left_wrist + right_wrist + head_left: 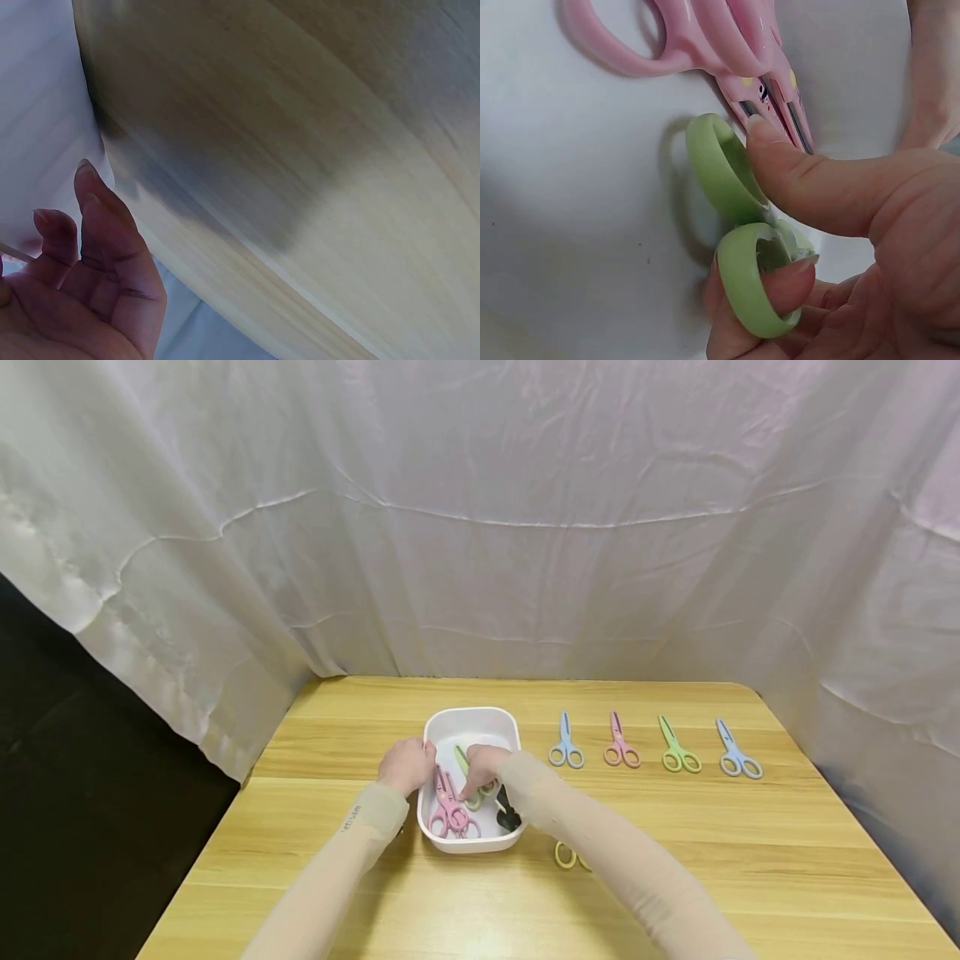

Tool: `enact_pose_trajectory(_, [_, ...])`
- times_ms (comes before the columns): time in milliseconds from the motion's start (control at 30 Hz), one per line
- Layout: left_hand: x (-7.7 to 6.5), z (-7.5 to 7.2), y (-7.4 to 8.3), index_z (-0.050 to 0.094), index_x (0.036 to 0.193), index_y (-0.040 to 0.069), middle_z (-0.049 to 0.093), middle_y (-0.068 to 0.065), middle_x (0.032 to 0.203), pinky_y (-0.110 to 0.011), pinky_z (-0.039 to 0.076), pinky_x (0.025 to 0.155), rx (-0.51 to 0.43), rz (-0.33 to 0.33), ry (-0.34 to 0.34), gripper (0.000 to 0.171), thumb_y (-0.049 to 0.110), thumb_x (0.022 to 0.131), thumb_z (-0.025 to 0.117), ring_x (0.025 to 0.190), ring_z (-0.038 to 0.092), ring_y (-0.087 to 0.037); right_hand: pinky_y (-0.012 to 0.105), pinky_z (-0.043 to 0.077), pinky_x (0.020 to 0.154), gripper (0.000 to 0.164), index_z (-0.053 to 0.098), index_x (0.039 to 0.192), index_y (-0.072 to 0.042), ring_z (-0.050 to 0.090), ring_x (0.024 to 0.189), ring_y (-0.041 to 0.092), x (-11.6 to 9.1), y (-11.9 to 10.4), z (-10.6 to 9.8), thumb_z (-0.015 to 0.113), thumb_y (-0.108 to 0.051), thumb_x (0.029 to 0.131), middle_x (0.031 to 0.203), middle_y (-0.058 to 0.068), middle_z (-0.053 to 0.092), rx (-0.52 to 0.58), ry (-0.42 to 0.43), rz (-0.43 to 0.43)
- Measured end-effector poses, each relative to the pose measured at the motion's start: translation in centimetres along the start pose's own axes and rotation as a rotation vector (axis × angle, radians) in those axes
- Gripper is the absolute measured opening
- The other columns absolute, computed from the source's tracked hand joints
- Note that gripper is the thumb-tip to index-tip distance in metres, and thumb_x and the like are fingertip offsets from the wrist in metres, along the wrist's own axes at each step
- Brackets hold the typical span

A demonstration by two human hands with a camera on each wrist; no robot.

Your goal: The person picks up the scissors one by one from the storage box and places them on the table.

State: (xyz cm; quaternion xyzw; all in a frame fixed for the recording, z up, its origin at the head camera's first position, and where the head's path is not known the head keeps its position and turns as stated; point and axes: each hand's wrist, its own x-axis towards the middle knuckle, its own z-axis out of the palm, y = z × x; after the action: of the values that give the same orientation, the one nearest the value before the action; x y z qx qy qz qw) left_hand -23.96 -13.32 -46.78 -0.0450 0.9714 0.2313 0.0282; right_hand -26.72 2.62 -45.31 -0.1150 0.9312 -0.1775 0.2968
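Note:
A white plastic bin [472, 845] stands on the wooden table. At its left side my left hand [406, 766] holds the rim, with the fingers [112, 225] along the outer wall. My right hand [486, 765] reaches inside and pinches light green scissors [724, 176] by the handle loops, one fingertip passing through a loop. Pink scissors [450, 814], apparently two pairs overlapping, lie left of that hand on the bin's floor. A black object [507, 814], partly covered by the right wrist, lies in the bin's right side.
Right of the bin, a spaced row on the table holds blue scissors [566, 750], pink scissors [618, 749], green scissors [677, 752] and lighter blue scissors [735, 756]. Yellow scissors [565, 855] are partly hidden under the right forearm. A pale curtain [525, 593] hangs behind the table.

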Motion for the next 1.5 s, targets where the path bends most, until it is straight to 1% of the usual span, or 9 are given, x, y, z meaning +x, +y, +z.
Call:
enact_pose_trajectory(167, [0.0, 0.0, 0.0, 0.067, 0.091, 0.005, 0.063, -0.011, 0.077, -0.042, 0.055, 0.072, -0.005, -0.005, 0.004, 0.043, 0.033, 0.104, 0.038, 0.075, 0.063, -0.027, 0.022, 0.042, 0.051, 0.039, 0.051, 0.091, -0.01, 0.047, 0.057, 0.013, 0.1, 0.0, 0.0, 0.086, -0.023, 0.079, 0.064, 0.002, 0.051, -0.007, 0.003, 0.003])
enact_pose_trajectory(433, [0.2, 0.1, 0.0, 0.068, 0.093, 0.005, 0.063, -0.011, 0.077, -0.042, 0.055, 0.074, -0.007, -0.005, 0.002, 0.043, 0.034, 0.105, 0.038, 0.076, 0.063, -0.027, 0.023, 0.044, 0.054, 0.036, 0.052, 0.092, -0.01, 0.05, 0.061, 0.013, -0.2, 0.1, -0.3, 0.083, -0.023, 0.081, 0.069, 0.003, 0.054, -0.002, 0.015, -0.022])
enact_pose_trajectory(600, [0.1, 0.0, 0.0, 0.068, 0.096, 0.004, 0.064, -0.011, 0.08, -0.042, 0.055, 0.074, -0.008, -0.011, -0.003, 0.043, 0.034, 0.105, 0.038, 0.077, 0.063, -0.027, 0.021, 0.038, 0.048, 0.033, 0.051, 0.092, -0.008, 0.046, 0.055, 0.012, -0.5, 0.2, -0.5, 0.081, -0.019, 0.083, 0.063, 0.001, 0.05, 0.028, 0.013, -0.036])
enact_pose_trajectory(667, [0.1, 0.0, 0.0, 0.067, 0.095, 0.004, 0.064, -0.011, 0.079, -0.041, 0.055, 0.073, -0.008, -0.012, -0.002, 0.043, 0.034, 0.105, 0.038, 0.076, 0.063, -0.027, 0.021, 0.036, 0.047, 0.032, 0.051, 0.092, -0.008, 0.044, 0.053, 0.012, -0.4, 0.4, -0.5, 0.08, -0.018, 0.083, 0.061, 0.001, 0.049, 0.034, 0.019, -0.042])
enact_pose_trajectory(867, [0.0, 0.0, 0.1, 0.065, 0.086, 0.006, 0.062, -0.011, 0.076, -0.04, 0.053, 0.07, -0.005, -0.016, 0.002, 0.041, 0.032, 0.105, 0.038, 0.074, 0.061, -0.026, 0.022, 0.039, 0.048, 0.03, 0.051, 0.092, -0.008, 0.048, 0.055, 0.013, -0.3, 0.7, -0.5, 0.079, -0.018, 0.084, 0.063, 0.002, 0.052, 0.047, 0.04, -0.052])
enact_pose_trajectory(967, [-0.1, -0.1, 0.2, 0.064, 0.085, 0.007, 0.061, -0.01, 0.075, -0.04, 0.053, 0.07, -0.008, -0.013, 0.005, 0.042, 0.032, 0.104, 0.038, 0.074, 0.061, -0.026, 0.022, 0.039, 0.048, 0.029, 0.051, 0.089, -0.008, 0.047, 0.055, 0.013, -0.3, 0.7, -0.6, 0.078, -0.017, 0.085, 0.063, 0.002, 0.052, 0.076, 0.036, -0.055])
enact_pose_trajectory(1233, [-0.2, 0.0, 0.3, 0.065, 0.088, 0.006, 0.06, -0.01, 0.073, -0.038, 0.052, 0.067, -0.007, -0.012, 0.0, 0.042, 0.032, 0.105, 0.038, 0.072, 0.06, -0.025, 0.02, 0.031, 0.045, 0.029, 0.05, 0.073, -0.012, 0.04, 0.049, 0.009, -0.9, 1.1, -0.8, 0.075, -0.017, 0.088, 0.056, -0.002, 0.047, 0.135, 0.048, -0.078])
enact_pose_trajectory(1300, [-0.2, 0.0, 0.2, 0.065, 0.089, 0.005, 0.06, -0.01, 0.073, -0.038, 0.052, 0.067, -0.009, -0.009, -0.002, 0.042, 0.032, 0.105, 0.037, 0.072, 0.06, -0.025, 0.02, 0.03, 0.045, 0.03, 0.048, 0.073, -0.012, 0.04, 0.049, 0.009, -0.9, 1.2, -0.8, 0.074, -0.016, 0.088, 0.056, -0.003, 0.046, 0.164, 0.063, -0.089])
enact_pose_trajectory(1500, [-0.1, 0.1, 0.1, 0.067, 0.098, 0.004, 0.06, -0.009, 0.074, -0.036, 0.05, 0.066, -0.03, -0.018, -0.012, 0.043, 0.033, 0.105, 0.037, 0.071, 0.06, -0.024, 0.02, 0.037, 0.051, 0.023, 0.049, 0.083, -0.01, 0.044, 0.059, 0.01, -1.0, 1.5, -0.8, 0.071, -0.016, 0.09, 0.072, -0.001, 0.05, 0.242, 0.102, -0.13])
